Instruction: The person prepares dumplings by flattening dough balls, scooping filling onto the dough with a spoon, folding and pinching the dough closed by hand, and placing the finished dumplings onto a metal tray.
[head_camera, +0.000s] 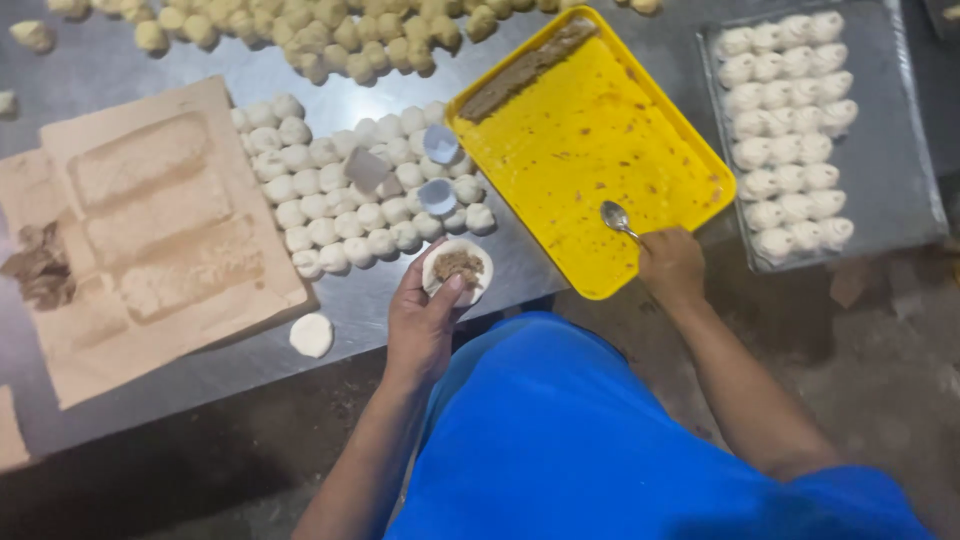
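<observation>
My left hand (420, 325) holds a flat round of dough (458, 270) with a dab of brown filling on it, just above the table's near edge. My right hand (672, 266) grips a metal spoon (616, 217), whose bowl rests over the near part of a yellow tray (590, 150). A strip of brown filling (525, 68) lies along the tray's far left rim. Left of the tray, several white dough balls (345, 190) sit in rows on the steel table (100, 70).
A grey baking sheet (885, 150) at the right carries several filled dough balls in rows. A wooden mould board (160, 230) lies at the left. One flat dough round (311, 334) sits by the table edge. Yellowish dough pieces (330, 35) lie at the back. Small plastic cups (440, 143) rest on the dough balls.
</observation>
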